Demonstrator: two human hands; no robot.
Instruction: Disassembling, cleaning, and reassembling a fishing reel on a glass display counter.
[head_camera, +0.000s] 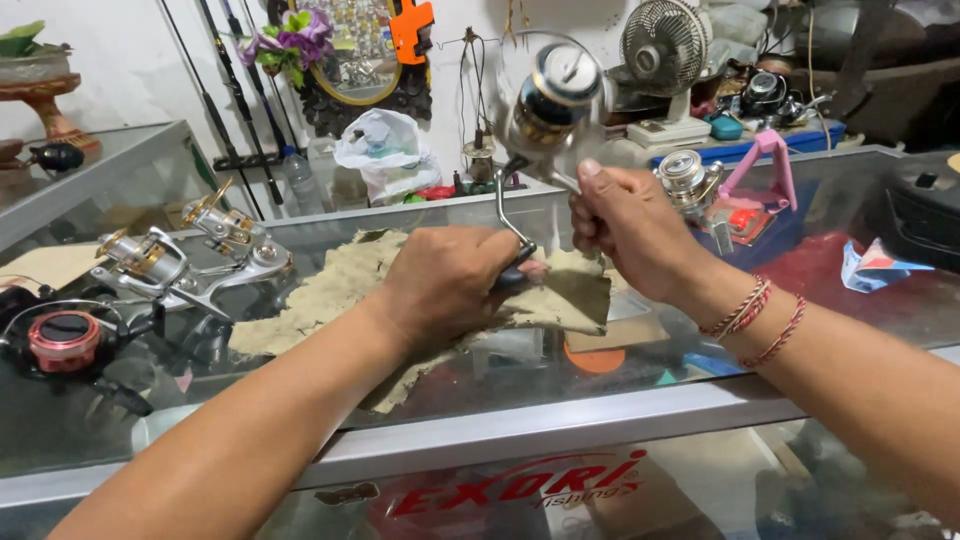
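A silver and gold spinning fishing reel (548, 100) is held up above a glass counter (560, 415). My right hand (625, 235) grips the reel's foot stem from the right. My left hand (447, 283) is closed on the knob of the reel's crank handle (512, 225), just below and left of the reel body. The reel's rotor looks blurred. Under both hands lies a worn, ragged tan cloth (330, 290) spread on the glass.
Two silver and gold reels (190, 255) lie on the counter at left, with a black and pink reel (62, 338) near the left edge. Another reel (688, 180) and a pink stand (765, 165) sit at right. A white bag (388, 150), fan (662, 45) and rods stand behind.
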